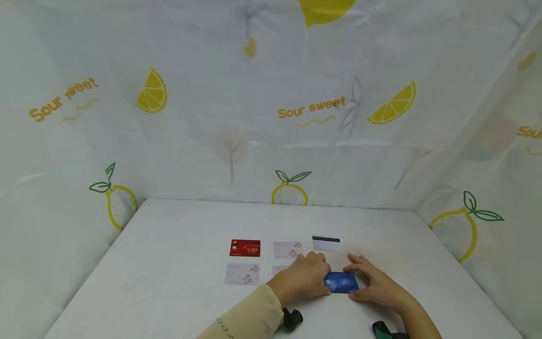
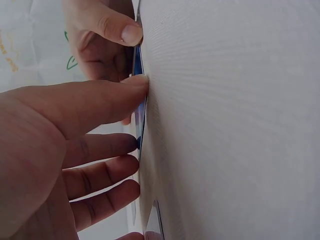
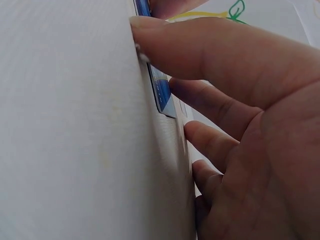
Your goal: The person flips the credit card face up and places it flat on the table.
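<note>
A blue VIP card (image 1: 341, 282) lies on the white table in front of me, between my two hands. My left hand (image 1: 306, 276) holds its left end, with the thumb at the near edge and the index finger at the far edge. At the right end, my right hand (image 1: 377, 285) pinches the card the same way. Seen from the left wrist, the blue card (image 2: 141, 125) runs edge-on between thumb and index finger. From the right wrist, a corner of the card (image 3: 162, 95) shows below the thumb.
Left of the hands lie a red VIP card (image 1: 245, 248) and pale cards (image 1: 242, 274), one partly hidden by my left hand. A white card with a black stripe (image 1: 326, 244) lies beyond the blue one. Patterned cloth (image 1: 211, 132) hangs behind the table (image 1: 169, 282).
</note>
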Demonstrator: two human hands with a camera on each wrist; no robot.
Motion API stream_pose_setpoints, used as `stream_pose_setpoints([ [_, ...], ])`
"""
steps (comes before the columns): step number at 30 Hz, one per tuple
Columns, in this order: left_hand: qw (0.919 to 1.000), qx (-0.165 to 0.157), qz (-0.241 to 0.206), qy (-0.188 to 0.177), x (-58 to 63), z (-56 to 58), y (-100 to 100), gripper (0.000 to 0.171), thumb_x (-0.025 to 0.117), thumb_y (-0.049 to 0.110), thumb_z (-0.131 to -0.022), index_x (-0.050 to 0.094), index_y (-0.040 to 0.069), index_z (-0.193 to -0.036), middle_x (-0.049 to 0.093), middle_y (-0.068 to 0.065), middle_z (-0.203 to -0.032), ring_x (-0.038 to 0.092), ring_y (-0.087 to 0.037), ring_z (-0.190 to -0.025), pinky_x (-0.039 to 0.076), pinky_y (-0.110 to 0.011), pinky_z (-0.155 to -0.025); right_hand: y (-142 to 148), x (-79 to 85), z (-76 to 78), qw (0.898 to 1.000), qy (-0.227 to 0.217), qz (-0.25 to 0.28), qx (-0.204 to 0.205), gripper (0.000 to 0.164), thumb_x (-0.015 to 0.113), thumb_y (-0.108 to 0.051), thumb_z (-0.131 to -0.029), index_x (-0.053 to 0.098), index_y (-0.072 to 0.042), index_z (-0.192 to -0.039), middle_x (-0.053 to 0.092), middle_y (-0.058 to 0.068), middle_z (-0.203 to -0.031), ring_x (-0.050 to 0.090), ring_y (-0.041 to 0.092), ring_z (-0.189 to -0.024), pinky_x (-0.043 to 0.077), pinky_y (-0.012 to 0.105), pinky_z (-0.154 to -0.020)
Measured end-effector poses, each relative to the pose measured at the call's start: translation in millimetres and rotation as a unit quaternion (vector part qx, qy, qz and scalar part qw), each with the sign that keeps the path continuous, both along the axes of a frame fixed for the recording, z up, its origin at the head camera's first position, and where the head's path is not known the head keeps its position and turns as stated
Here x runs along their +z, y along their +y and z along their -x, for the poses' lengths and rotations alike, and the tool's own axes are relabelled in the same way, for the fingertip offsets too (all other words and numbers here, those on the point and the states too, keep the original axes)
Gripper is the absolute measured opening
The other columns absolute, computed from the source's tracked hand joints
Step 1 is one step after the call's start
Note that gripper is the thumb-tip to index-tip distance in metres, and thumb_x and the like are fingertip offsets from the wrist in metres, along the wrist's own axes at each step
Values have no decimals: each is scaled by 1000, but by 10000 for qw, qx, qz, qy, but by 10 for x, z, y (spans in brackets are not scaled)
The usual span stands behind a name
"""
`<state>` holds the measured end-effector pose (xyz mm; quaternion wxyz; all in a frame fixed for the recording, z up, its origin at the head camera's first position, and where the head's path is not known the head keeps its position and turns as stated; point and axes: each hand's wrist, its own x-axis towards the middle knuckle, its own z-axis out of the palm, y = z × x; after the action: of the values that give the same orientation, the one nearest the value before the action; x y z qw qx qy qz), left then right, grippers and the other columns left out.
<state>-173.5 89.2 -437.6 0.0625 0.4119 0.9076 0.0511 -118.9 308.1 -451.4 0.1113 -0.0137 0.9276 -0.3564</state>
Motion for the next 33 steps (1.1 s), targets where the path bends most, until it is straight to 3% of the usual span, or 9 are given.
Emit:
stream_pose_setpoints([
  [5, 10000, 6, -39, -53, 19, 22, 15, 42, 74, 55, -81, 69, 27, -112, 54, 11, -98, 46, -7, -88, 43, -30, -76, 30, 15, 15, 10000, 13, 29, 89, 52, 82, -33, -75, 64, -20, -122, 25, 18, -160, 2, 53, -146, 5, 78, -104],
  [10, 9999, -18, -75, -131, 26, 54, 45, 38, 72, 55, -82, 69, 30, -111, 54, 12, -96, 47, -6, -88, 45, -31, -78, 69, 69, 35, 9991, -112, 409, 9, 43, 73, -36, -87, 62, -16, -123, 27, 17, -160, 1, 51, -147, 5, 76, -106],
  [14, 9994, -22, -141, -300, 33, 89, 38, 40, 72, 53, -83, 69, 29, -116, 58, 14, -100, 52, -5, -91, 47, -29, -83, 89, 105, 120, 9978, -117, 656, -42, 48, 68, -35, -91, 58, -10, -129, 34, 19, -156, 14, 50, -146, 17, 71, -110],
  [17, 9978, 3, -342, -561, 53, 119, 0, 44, 72, 50, -85, 67, 27, -122, 64, 15, -107, 58, -3, -98, 48, -25, -88, 93, 114, 235, 9971, -171, 712, -213, 55, 68, -36, -91, 53, -4, -134, 43, 21, -150, 28, 48, -142, 29, 66, -108],
  [22, 9896, 161, -708, -1240, 131, 191, -70, 48, 71, 48, -86, 63, 26, -128, 68, 16, -106, 60, 1, -99, 48, -26, -94, 134, 118, 433, 9965, -200, 679, -455, 63, 67, -40, -92, 49, 0, -138, 47, 23, -145, 36, 46, -138, 34, 64, -107],
  [27, 9795, 487, -878, -1748, 193, 352, -166, 49, 73, 45, -86, 62, 27, -130, 69, 12, -106, 61, -2, -97, 50, -32, -94, 156, 112, 609, 9970, -175, 569, -495, 64, 65, -43, -92, 48, -2, -138, 47, 22, -145, 38, 45, -137, 32, 65, -107],
  [33, 9766, 1209, -871, -1549, 186, 632, -185, 51, 73, 48, -85, 61, 28, -130, 61, 9, -125, 58, -10, -112, 49, -38, -98, 161, 133, 803, 9970, -270, 538, -485, 72, 67, -47, -89, 44, -5, -143, 39, 24, -151, 32, 47, -139, 28, 68, -108],
])
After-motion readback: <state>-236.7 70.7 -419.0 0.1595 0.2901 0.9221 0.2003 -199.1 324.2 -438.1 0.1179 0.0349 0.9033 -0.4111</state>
